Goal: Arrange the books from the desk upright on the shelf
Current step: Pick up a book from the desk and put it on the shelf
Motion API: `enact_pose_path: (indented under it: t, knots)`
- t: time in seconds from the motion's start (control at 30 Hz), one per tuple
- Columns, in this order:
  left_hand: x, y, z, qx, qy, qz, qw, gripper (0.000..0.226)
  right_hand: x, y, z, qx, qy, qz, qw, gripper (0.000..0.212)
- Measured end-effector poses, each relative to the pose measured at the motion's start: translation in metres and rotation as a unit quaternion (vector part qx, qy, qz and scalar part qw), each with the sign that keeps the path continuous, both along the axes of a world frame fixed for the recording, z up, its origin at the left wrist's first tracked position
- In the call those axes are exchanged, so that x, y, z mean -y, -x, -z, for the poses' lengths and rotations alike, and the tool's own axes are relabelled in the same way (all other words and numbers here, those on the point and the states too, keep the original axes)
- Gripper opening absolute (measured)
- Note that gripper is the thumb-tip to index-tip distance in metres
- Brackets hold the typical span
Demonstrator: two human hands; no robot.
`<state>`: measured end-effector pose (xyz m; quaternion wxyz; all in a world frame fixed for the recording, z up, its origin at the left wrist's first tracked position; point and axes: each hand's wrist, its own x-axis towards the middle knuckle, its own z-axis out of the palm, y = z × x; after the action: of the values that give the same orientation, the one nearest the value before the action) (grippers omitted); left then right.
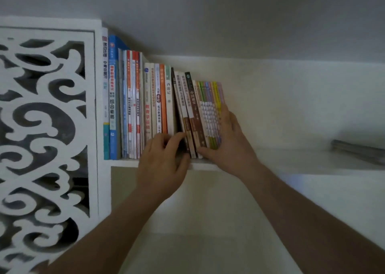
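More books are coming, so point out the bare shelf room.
Free: the shelf board between the right hand and the grey stack lying at far right. Crowded: from the carved panel to the right hand, books stand packed.

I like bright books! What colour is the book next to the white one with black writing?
Orange, seen in the head view: the orange book stands just left of it.

Row of books (158, 107) stands spine-out on white shelf (125, 163), centre-left of frame. Left ones upright; right-hand group, brown spine and thin pastel spines, tilts left.
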<state>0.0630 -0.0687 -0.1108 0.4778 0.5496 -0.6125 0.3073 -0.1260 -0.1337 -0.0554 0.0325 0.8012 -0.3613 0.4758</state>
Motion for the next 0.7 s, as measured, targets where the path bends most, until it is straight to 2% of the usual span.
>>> enact_pose_path:
  t: [0.03, 0.1, 0.17, 0.2, 0.27, 0.33, 0.4, 0.47, 0.57, 0.6, 0.63, 0.67, 0.7]
  knots:
    - [-0.005, 0.008, 0.006, -0.031, -0.003, 0.024, 0.999, 0.051, -0.005, 0.01, 0.009, -0.037, 0.005, 0.033, 0.999, 0.112]
    - [-0.015, 0.031, 0.025, -0.037, -0.005, 0.072, 0.997, 0.05, -0.016, 0.036, 0.041, -0.104, 0.067, 0.117, 0.985, 0.077]
    - [-0.025, 0.058, 0.053, -0.02, -0.021, 0.137, 0.99, 0.046, -0.031, 0.068, 0.091, -0.14, 0.108, 0.113, 0.978, 0.061]
    - [-0.03, 0.071, 0.071, -0.024, -0.039, 0.176, 0.983, 0.045, -0.042, 0.089, 0.121, -0.138, 0.092, 0.08, 0.983, 0.057]
    - [-0.035, 0.094, 0.117, -0.032, -0.081, 0.244, 0.966, 0.041, -0.063, 0.134, 0.187, -0.125, 0.0, 0.049, 0.991, 0.047]
    - [-0.033, 0.118, 0.176, -0.034, -0.146, 0.299, 0.942, 0.032, -0.081, 0.183, 0.253, -0.138, -0.138, 0.093, 0.976, 0.038]
    - [-0.03, 0.149, 0.24, -0.042, -0.226, 0.35, 0.908, 0.022, -0.094, 0.23, 0.315, -0.156, -0.28, 0.163, 0.933, 0.035]
    - [-0.023, 0.188, 0.301, -0.039, -0.281, 0.382, 0.88, 0.017, -0.101, 0.269, 0.365, -0.173, -0.399, 0.212, 0.875, 0.035]
    - [-0.01, 0.236, 0.406, 0.001, -0.38, 0.42, 0.824, 0.02, -0.098, 0.309, 0.43, -0.205, -0.543, 0.226, 0.782, 0.037]
    - [-0.005, 0.255, 0.442, 0.031, -0.457, 0.404, 0.792, 0.025, -0.096, 0.318, 0.449, -0.209, -0.572, 0.222, 0.761, 0.037]
    - [0.004, 0.274, 0.474, 0.062, -0.505, 0.33, 0.795, 0.029, -0.091, 0.324, 0.469, -0.208, -0.598, 0.214, 0.744, 0.036]
    - [0.019, 0.279, 0.519, 0.083, -0.508, 0.204, 0.833, 0.033, -0.085, 0.329, 0.484, -0.207, -0.617, 0.196, 0.733, 0.035]
    - [0.025, 0.309, 0.57, 0.085, -0.571, 0.094, 0.811, 0.035, -0.079, 0.331, 0.501, -0.205, -0.637, 0.176, 0.722, 0.033]
